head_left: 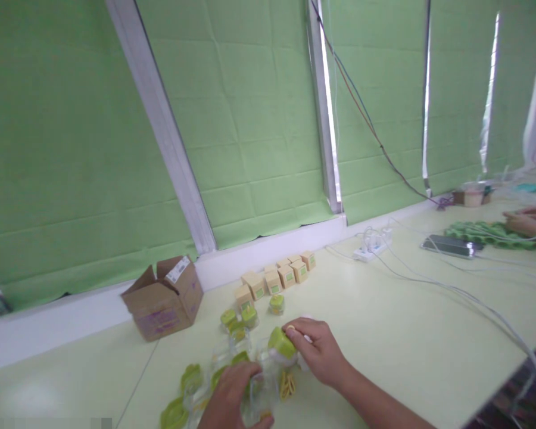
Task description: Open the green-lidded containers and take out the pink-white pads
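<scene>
My right hand (318,353) pinches a green lid (280,342) at its edge, with a small pale yellow loop showing at the fingertips. Under the lid is something whitish that I cannot make out clearly. Lower down, my left hand (233,394) curves its thumb and fingers around a clear plastic container (262,394). Several yellow loops (287,386) lie on the table between the hands. Around my left hand are more clear containers and green lids, such as the green lid (175,413) at the lower left. Behind them stands a green-lidded container (276,304).
Small tan boxes (273,282) stand grouped near the wall. An opened cardboard box (163,302) is at the left. A white power strip (371,249) trails cables rightward, near a phone (451,245). At far right, another person's hands (527,220) are over green pieces (491,233).
</scene>
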`<move>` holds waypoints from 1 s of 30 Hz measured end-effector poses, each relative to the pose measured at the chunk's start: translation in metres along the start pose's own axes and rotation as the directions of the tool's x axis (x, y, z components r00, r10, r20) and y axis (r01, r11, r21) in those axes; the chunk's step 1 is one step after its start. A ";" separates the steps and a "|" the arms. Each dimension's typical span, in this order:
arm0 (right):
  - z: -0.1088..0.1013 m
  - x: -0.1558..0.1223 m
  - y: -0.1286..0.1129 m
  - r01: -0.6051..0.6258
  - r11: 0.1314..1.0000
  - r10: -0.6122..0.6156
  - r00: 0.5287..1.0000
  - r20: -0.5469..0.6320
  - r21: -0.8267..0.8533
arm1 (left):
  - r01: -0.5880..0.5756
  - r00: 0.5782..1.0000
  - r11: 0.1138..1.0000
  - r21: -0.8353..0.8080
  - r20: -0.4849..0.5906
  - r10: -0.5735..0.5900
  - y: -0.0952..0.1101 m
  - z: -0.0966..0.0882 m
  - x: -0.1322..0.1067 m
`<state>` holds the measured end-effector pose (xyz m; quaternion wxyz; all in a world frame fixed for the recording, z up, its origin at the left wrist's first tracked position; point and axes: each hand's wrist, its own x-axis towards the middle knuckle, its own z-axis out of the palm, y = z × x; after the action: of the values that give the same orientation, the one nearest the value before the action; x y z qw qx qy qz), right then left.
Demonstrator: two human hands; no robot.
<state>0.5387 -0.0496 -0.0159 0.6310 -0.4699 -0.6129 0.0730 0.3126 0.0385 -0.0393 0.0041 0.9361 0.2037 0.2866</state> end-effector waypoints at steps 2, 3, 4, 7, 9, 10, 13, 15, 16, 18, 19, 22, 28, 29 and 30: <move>0.000 0.001 0.000 -0.008 1.000 0.008 1.000 -0.016 -0.003 | -0.058 0.998 0.998 0.034 0.025 0.057 -0.004 0.000 0.000; 0.000 0.001 0.001 -0.009 1.000 0.009 1.000 -0.021 -0.004 | -0.083 0.996 0.995 0.054 0.033 0.082 -0.005 0.000 0.000; 0.000 0.001 0.001 -0.011 1.000 0.011 1.000 -0.022 -0.005 | -0.104 0.994 0.992 0.074 0.043 0.101 -0.007 -0.001 0.000; 0.000 0.000 0.002 -0.019 1.000 0.018 1.000 -0.021 -0.007 | -0.126 0.991 0.986 0.111 0.067 0.119 -0.007 -0.003 0.001; 0.001 0.000 0.002 -0.028 1.000 0.028 0.999 -0.018 -0.007 | -0.124 0.990 0.985 0.119 0.081 0.114 -0.005 -0.006 0.004; 0.001 0.001 0.002 -0.033 0.999 0.033 0.999 -0.015 -0.006 | -0.122 0.990 0.985 0.122 0.086 0.112 -0.003 -0.008 0.006; 0.001 0.001 0.003 -0.050 0.999 0.050 0.999 -0.009 0.002 | -0.120 0.989 0.984 0.132 0.096 0.108 0.001 -0.011 0.009; 0.001 0.001 0.003 -0.063 0.998 0.063 0.998 -0.006 0.007 | -0.126 0.989 0.983 0.136 0.094 0.114 0.000 -0.010 0.009; 0.002 0.001 0.004 -0.071 0.997 0.071 0.997 -0.003 0.011 | -0.129 0.989 0.982 0.136 0.092 0.117 -0.001 -0.010 0.008; 0.002 0.001 0.005 -0.087 0.996 0.087 0.996 0.003 0.019 | -0.129 0.989 0.982 0.136 0.087 0.118 -0.005 -0.008 0.005; 0.002 0.001 0.006 -0.094 0.995 0.094 0.996 0.006 0.023 | -0.128 0.989 0.982 0.138 0.089 0.116 -0.007 -0.008 0.003; 0.003 0.000 0.007 -0.109 0.994 0.108 0.994 0.011 0.033 | -0.095 0.989 0.983 0.156 0.124 0.076 -0.015 -0.006 -0.002; 0.003 0.000 0.009 -0.165 0.981 0.163 0.986 0.034 0.098 | 0.003 0.988 0.980 0.199 0.153 -0.034 -0.028 -0.003 -0.010; 0.004 0.000 0.010 -0.188 0.975 0.183 0.982 0.045 0.121 | 0.007 0.988 0.980 0.199 0.150 -0.037 -0.029 -0.003 -0.010; 0.005 -0.001 0.010 -0.211 0.967 0.204 0.977 0.062 0.146 | 0.007 0.989 0.980 0.199 0.142 -0.036 -0.028 -0.004 -0.009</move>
<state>0.5396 -0.0422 -0.0240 0.6395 -0.4801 -0.5676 0.1959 0.2924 0.0605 -0.0441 -0.0710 0.9479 0.2405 0.1964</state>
